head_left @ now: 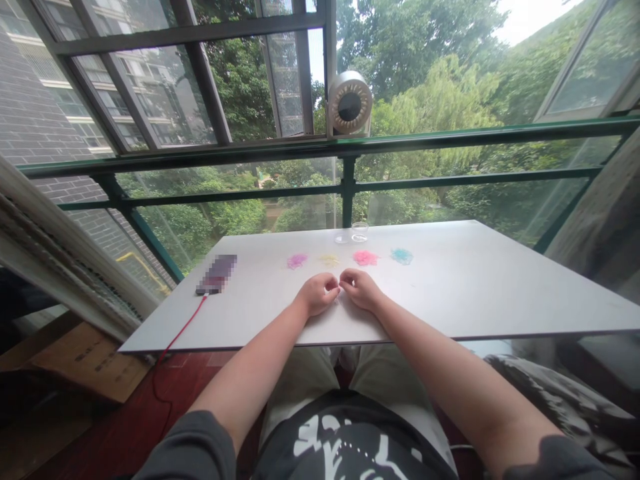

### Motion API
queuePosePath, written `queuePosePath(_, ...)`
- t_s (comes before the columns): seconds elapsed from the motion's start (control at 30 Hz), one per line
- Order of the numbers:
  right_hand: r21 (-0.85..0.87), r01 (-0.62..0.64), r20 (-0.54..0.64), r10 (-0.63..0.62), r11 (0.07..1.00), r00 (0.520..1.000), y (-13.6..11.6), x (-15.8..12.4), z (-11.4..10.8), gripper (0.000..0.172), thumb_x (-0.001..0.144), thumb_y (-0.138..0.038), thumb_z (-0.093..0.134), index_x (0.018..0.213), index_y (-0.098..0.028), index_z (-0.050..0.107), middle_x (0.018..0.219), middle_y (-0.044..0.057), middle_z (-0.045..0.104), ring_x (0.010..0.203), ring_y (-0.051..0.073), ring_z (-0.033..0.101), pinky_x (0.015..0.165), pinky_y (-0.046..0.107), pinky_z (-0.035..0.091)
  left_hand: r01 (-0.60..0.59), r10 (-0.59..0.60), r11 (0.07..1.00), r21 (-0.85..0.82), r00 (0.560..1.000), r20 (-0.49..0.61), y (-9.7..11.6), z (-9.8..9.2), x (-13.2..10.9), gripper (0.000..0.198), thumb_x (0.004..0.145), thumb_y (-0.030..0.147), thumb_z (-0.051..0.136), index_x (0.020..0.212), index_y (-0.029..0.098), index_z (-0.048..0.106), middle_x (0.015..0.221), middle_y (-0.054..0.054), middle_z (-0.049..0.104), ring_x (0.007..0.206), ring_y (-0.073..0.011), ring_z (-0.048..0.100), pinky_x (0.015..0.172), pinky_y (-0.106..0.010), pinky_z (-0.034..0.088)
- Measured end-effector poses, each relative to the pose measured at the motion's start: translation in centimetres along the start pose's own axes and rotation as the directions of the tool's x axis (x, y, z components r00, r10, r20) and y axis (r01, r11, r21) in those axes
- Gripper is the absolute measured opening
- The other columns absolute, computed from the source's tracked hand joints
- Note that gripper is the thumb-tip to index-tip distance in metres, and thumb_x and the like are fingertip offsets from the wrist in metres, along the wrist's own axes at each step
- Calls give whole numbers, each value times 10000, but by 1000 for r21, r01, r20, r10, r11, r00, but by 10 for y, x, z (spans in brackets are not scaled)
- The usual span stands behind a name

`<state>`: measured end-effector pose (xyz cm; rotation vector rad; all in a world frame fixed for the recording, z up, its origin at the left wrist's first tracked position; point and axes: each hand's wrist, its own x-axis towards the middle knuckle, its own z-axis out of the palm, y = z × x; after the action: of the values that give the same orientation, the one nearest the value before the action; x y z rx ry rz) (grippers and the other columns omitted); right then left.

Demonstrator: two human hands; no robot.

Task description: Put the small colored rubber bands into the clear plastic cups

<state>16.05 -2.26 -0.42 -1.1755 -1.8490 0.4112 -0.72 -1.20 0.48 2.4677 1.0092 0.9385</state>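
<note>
My left hand [316,294] and right hand [361,289] pinch together, contents unclear; by the clear cup [359,231], four coloured piles [365,257] look barely touched.

A cup [359,231] stands behind a row of heaps [365,258] on the table [475,287], phone [217,273] leftward.
</note>
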Motion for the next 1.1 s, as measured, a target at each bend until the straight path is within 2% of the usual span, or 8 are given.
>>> queuePosePath(0.2,-34,-71,-95,68,997,993,8,3,0,81,728,-204,473,666,-183,521,600,-9,538,583,127,474,584,247,370,-28,28,999,-20,999,25,2,0,0,52,723,221,541,700,176,553,691,3,598,658,-125,532,646,-245,431)
queuePosePath(0.37,-49,19,-2,-19,999,1000,2,0,1,63,713,-173,493,666,-183,534,606,-19,524,571,113,455,579,231,357,87,-84,996,31,990,-111,0,1,2,82,739,250,543,694,182,549,703,-1,606,679,-132,542,659,-250,431)
queuePosePath(0.6,-67,92,47,-89,994,995,1,-2,6,90,704,-120,460,684,-186,517,665,-3,542,637,126,464,623,238,355,308,-282,951,42,912,-297,-15,0,5,111,772,267,495,705,184,525,709,-22,600,676,-160,550,647,-287,422)
queuePosePath(0.7,-67,96,47,-93,993,995,1,-1,6,89,704,-119,459,687,-187,512,668,-3,543,640,128,470,625,238,357,353,-323,935,31,885,-335,-19,-3,6,131,791,274,465,733,175,529,719,-41,602,676,-172,552,651,-307,427)
queuePosePath(0.77,-67,95,39,-93,993,995,1,-1,5,89,706,-118,457,683,-187,510,665,-3,540,639,127,470,623,237,356,325,-303,945,24,903,-305,-17,-4,6,132,790,276,473,742,172,538,727,-40,610,686,-167,558,664,-302,435)
queuePosePath(0.93,-62,79,8,-79,995,997,1,-2,4,84,721,-131,458,691,-186,515,633,-14,513,596,118,447,592,230,346,163,-161,987,1,979,-128,-5,-3,3,80,735,257,565,696,187,569,714,5,628,706,-130,571,691,-242,447)
queuePosePath(1.0,-62,74,3,-74,995,997,1,-2,4,83,719,-132,461,687,-186,515,632,-14,512,595,117,444,590,230,344,157,-156,988,0,980,-123,-5,-3,3,76,731,251,568,689,188,568,711,5,626,707,-131,569,691,-243,447)
queuePosePath(1.1,-64,61,-10,-61,996,998,2,-1,4,87,716,-130,459,673,-187,509,631,-11,510,599,121,442,589,234,341,231,-225,973,5,952,-208,-10,-3,5,94,759,263,531,715,184,559,731,-14,624,706,-149,567,686,-275,445)
